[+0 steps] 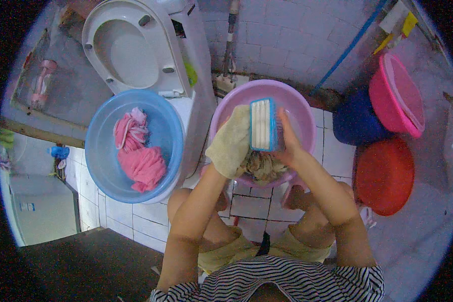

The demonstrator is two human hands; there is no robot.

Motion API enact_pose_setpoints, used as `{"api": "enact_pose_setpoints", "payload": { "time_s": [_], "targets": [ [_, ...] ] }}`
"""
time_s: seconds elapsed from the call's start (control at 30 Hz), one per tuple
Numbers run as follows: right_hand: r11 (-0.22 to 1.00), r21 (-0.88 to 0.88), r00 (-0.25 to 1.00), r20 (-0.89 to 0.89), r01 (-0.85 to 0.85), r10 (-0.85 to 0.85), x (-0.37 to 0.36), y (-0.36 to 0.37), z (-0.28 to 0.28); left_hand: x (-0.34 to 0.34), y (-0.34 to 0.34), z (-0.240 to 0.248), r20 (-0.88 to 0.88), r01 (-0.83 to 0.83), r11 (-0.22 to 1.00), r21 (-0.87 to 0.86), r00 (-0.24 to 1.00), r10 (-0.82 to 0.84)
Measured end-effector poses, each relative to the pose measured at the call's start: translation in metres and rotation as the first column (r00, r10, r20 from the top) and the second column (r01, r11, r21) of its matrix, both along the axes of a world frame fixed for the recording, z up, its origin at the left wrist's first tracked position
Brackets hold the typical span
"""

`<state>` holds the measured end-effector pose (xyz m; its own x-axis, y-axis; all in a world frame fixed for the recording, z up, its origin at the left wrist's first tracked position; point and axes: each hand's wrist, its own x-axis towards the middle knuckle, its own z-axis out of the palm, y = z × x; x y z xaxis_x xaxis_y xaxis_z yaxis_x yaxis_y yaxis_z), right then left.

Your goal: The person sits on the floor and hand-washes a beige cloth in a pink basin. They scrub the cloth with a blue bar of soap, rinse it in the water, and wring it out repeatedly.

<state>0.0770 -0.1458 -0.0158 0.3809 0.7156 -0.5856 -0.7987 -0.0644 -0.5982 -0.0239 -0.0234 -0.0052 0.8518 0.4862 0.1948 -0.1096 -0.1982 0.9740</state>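
A cream fabric piece, like a sock or mitt (230,146), is pulled over my left hand, hiding its fingers; it covers the hand down to the wrist. Against its right side is a scrub brush (261,126) with white ridges and a blue edge. My right hand (289,141) grips the brush from the right, fingers pointing up and partly blurred. Both hands are over a pink-purple basin (308,108). Beneath them, at the basin's near side, lies a bunched brownish patterned cloth (262,170), partly hidden by my hands.
To the left, a blue basin (96,166) with pink clothes (142,163) stands by a toilet with a raised seat (93,38). On the right are a pink basin (380,95), a dark blue bucket (355,121) and a red basin (387,176). A blue pole (350,48) leans on the wall.
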Motion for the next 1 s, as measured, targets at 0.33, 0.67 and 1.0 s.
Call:
{"api": "enact_pose_setpoints", "payload": {
  "time_s": [0.33,0.67,1.0],
  "targets": [
    [0.975,0.148,0.983,-0.107,0.166,-0.151,0.031,-0.003,0.008,-0.011,0.007,-0.02,0.219,0.312,0.73,-0.608,0.95,-0.224],
    [0.856,0.414,0.945,-0.239,0.309,-0.225,0.042,-0.003,0.017,-0.01,0.008,-0.012,0.12,0.29,0.805,-0.517,0.956,-0.268],
    [0.853,0.436,0.942,-0.288,0.287,-0.169,0.04,-0.003,0.014,-0.013,0.026,-0.043,0.365,0.367,0.098,-0.925,0.93,-0.032]
  ]
}}
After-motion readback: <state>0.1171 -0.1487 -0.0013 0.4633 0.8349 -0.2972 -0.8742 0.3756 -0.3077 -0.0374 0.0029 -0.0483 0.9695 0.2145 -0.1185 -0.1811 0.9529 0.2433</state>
